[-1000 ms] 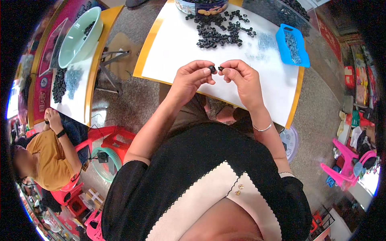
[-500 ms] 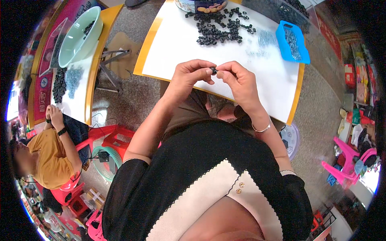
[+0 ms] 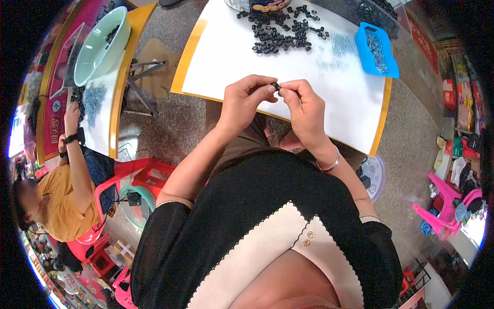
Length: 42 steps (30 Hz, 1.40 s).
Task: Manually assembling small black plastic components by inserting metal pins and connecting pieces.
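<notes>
Over the front edge of the white table (image 3: 226, 67), my left hand (image 3: 244, 103) pinches a small black plastic part (image 3: 276, 86) between thumb and fingers. My right hand (image 3: 307, 108) meets it from the other side, its thumb and forefinger closed at the part's right end; whether a tiny piece is between them is too small to tell. Farther back on the table lies a heap of like black parts (image 3: 280, 38). A blue tray (image 3: 364, 49) of small silvery pieces (image 3: 377, 51) stands at the far right, with more such pieces scattered beside it.
A round tub (image 3: 265, 6) stands at the table's far edge. To the left, a person in a mustard shirt (image 3: 67, 206) sits at another table with a pale green basin (image 3: 95, 56) and black parts. A pink stool (image 3: 445, 206) is on the floor at right.
Both my hands stay together at nearly the same spot, with the black part slightly turned and higher. The person at left has stretched an arm toward the black parts on their table.
</notes>
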Each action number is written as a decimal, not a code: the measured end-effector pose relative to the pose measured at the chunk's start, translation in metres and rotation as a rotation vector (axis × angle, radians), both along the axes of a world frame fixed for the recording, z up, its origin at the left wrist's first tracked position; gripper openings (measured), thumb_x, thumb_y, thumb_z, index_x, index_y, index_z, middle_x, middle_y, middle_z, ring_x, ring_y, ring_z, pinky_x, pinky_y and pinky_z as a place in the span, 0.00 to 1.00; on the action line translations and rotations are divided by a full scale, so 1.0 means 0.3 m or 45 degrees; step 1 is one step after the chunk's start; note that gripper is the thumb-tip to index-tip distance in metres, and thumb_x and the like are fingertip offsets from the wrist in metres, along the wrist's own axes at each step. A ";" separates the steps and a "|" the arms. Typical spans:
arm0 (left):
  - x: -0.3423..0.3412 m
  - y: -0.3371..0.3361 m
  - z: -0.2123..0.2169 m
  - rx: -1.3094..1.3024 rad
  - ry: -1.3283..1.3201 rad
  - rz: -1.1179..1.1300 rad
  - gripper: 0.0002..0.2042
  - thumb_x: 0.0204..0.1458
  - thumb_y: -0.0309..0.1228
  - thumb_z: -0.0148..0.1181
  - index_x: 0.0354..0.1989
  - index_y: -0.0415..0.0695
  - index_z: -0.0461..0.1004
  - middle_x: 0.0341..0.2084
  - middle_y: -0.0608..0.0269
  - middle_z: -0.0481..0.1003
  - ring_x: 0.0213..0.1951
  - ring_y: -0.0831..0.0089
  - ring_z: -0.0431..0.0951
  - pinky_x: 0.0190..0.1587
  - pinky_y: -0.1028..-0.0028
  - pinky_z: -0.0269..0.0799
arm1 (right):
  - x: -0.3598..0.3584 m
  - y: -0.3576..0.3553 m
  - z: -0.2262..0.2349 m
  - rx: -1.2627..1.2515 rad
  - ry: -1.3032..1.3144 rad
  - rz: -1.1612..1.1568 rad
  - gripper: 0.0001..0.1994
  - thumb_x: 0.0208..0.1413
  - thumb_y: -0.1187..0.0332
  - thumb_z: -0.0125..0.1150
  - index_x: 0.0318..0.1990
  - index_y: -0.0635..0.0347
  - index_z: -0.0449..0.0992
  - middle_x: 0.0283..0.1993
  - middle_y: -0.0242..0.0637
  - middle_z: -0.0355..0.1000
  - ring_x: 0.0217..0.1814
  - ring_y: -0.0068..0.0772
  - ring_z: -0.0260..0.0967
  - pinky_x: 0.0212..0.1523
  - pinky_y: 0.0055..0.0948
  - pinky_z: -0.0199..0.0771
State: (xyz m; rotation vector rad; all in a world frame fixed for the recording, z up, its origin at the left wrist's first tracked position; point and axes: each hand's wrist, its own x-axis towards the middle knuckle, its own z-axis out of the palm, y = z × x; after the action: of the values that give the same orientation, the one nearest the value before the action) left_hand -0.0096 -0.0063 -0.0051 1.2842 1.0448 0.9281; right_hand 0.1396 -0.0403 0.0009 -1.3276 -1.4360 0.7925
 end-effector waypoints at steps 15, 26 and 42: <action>-0.012 0.008 -0.009 -0.129 -0.240 -0.080 0.09 0.53 0.24 0.56 0.42 0.35 0.74 0.28 0.61 0.76 0.31 0.75 0.78 0.36 0.78 0.74 | 0.031 0.006 0.011 -0.100 0.122 0.134 0.04 0.53 0.73 0.56 0.35 0.63 0.72 0.30 0.37 0.71 0.30 0.28 0.69 0.31 0.26 0.70; -0.032 0.010 -0.048 -0.572 -0.636 -0.409 0.17 0.54 0.34 0.56 0.47 0.34 0.69 0.29 0.63 0.74 0.27 0.76 0.75 0.29 0.73 0.76 | 0.057 0.023 -0.014 0.223 -0.148 0.253 0.06 0.48 0.68 0.63 0.31 0.58 0.73 0.31 0.32 0.66 0.33 0.29 0.64 0.33 0.27 0.67; 0.012 -0.025 -0.035 -0.674 -0.718 -0.186 0.11 0.58 0.32 0.48 0.42 0.38 0.70 0.28 0.65 0.69 0.26 0.79 0.67 0.25 0.78 0.71 | 0.050 0.010 -0.024 0.260 -0.201 0.283 0.15 0.46 0.68 0.60 0.43 0.59 0.72 0.43 0.41 0.64 0.45 0.41 0.62 0.48 0.35 0.64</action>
State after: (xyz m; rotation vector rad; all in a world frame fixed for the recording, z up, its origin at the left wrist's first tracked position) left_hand -0.0060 -0.0138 -0.0155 0.5946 0.6710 0.7664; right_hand 0.1545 -0.0373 -0.0063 -1.1070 -1.7629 0.6728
